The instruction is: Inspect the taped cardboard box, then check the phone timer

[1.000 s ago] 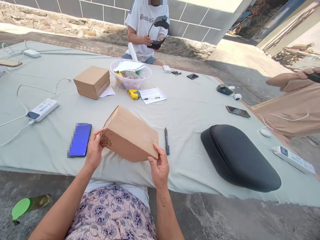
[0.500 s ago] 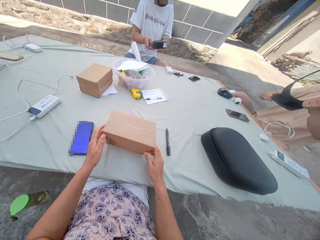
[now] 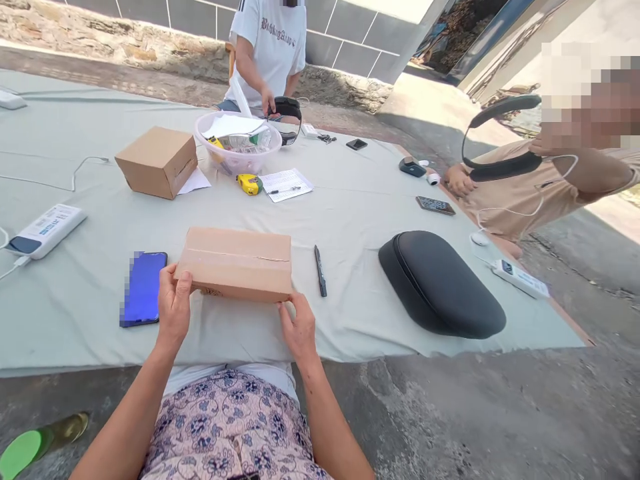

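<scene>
A closed brown cardboard box with a taped seam along its top is held between my two hands near the table's front edge. My left hand grips its left end, thumb on the near corner. My right hand pinches the near right corner, fingers partly hidden beneath it. A phone with a blue screen lies just left of my left hand. To the right of the box rests a black marker. Farther right sits a black padded seat cushion.
Beyond the box stand another cardboard box, a pink basin, a yellow tape measure and a written sheet. White power banks lie at both sides. Two people hold black headbands across the table and at right.
My view has swung right. The box has turned slightly and its near side tips more out of sight, both hands still on it. The people have moved their headbands.
</scene>
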The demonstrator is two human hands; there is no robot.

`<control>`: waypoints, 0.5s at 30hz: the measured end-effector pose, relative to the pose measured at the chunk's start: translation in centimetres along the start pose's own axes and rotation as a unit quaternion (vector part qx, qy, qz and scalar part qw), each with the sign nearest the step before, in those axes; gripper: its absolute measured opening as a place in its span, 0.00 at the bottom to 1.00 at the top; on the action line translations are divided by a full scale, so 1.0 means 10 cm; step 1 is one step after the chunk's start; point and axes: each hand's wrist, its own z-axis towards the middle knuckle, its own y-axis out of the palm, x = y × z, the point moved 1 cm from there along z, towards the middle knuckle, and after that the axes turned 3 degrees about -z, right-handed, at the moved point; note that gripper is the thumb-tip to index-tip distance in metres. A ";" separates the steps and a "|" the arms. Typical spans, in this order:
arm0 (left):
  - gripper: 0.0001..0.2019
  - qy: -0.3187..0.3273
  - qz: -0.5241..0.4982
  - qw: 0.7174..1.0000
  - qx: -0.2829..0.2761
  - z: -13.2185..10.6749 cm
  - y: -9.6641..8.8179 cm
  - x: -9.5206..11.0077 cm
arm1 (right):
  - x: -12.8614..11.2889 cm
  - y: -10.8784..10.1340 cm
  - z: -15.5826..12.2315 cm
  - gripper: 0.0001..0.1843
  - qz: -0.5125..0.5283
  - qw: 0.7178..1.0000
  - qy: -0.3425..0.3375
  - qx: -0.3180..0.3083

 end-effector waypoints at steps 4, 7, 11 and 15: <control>0.21 -0.089 -0.104 0.990 -0.023 0.00 0.04 0.02 | -0.24 -0.23 0.08 0.16 0.005 0.996 -0.044 0.077; 0.23 -0.153 -0.169 0.971 -0.069 -0.04 0.10 -0.02 | -0.42 -0.40 0.17 0.14 0.005 0.987 -0.088 0.135; 0.25 -0.212 -0.120 0.965 -0.099 -0.08 0.12 -0.15 | -0.62 -0.52 0.26 0.15 -0.016 0.979 -0.130 0.159; 0.28 -0.123 0.035 0.990 -0.057 -0.06 0.06 -0.18 | -0.77 -0.48 0.32 0.15 -0.023 0.976 -0.161 0.145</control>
